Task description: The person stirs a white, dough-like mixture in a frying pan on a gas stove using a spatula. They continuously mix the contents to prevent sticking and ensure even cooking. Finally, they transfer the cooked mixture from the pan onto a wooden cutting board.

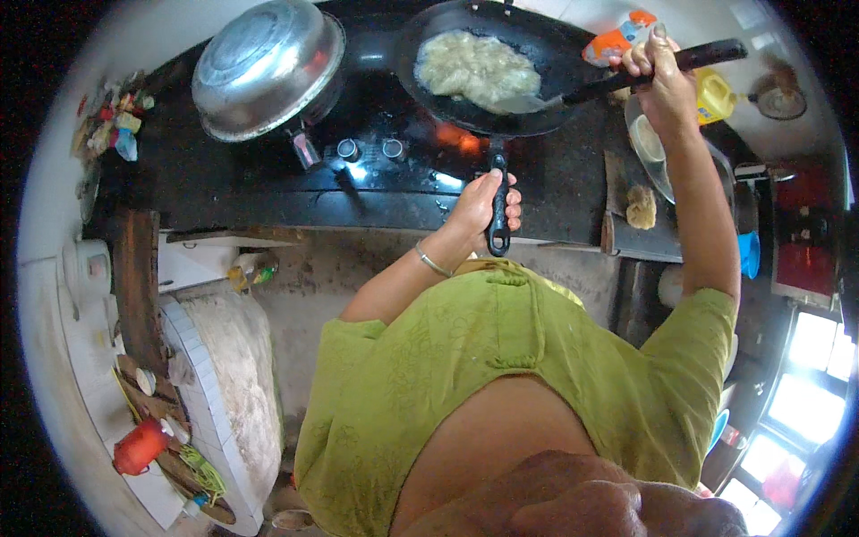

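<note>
A dark frying pan sits on the stove, with a pale, bubbling mass of food in it. My left hand is wrapped round the pan's black handle. In my right hand, raised at the pan's right side, is a spatula with a long dark handle. Its metal blade rests in the pan at the lower right edge of the food. Both hands are closed on what they hold.
Left of the pan, a large upturned metal basin covers the other burner. Two stove knobs line the front. At the right are an orange-and-white bag, a yellow bottle and a yellowish sponge-like lump.
</note>
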`<state>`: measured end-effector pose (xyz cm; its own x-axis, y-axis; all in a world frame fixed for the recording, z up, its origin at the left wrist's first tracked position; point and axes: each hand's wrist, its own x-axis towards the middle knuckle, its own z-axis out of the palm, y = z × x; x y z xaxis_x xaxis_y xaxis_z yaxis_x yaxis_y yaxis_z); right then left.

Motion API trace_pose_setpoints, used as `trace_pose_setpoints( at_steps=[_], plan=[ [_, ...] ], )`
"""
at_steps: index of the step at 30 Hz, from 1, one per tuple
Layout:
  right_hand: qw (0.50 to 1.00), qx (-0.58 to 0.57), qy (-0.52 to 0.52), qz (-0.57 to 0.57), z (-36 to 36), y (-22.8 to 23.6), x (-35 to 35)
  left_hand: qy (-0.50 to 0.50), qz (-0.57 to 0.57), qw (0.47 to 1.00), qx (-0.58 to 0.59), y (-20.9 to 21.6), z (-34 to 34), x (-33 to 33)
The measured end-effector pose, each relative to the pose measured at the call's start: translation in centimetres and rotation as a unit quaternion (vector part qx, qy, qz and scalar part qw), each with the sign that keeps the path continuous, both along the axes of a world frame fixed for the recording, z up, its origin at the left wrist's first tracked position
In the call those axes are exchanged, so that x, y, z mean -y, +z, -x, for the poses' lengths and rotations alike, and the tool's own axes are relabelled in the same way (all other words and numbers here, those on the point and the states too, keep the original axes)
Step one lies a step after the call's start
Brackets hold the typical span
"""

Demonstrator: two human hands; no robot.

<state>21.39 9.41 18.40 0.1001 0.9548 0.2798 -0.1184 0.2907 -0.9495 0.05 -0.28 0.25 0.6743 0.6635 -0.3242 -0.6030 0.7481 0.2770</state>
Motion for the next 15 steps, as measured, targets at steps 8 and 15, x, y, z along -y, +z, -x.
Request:
trace_pose_setpoints(
  at_steps=[8, 15],
  plan=[
    [0.902, 0.412, -0.017, 0.126, -6.5, -4.2, 0.7, -0.013, 0.008, 1.000, 0.018, 0.0, 0.2, 0.0],
    [0.977, -0.098, -0.066, 0.175, -2.1, -12.4, -1.8, -0.043, -0.001, 0.999, -0.004, 0.1, 0.3, -0.4]
  ],
)
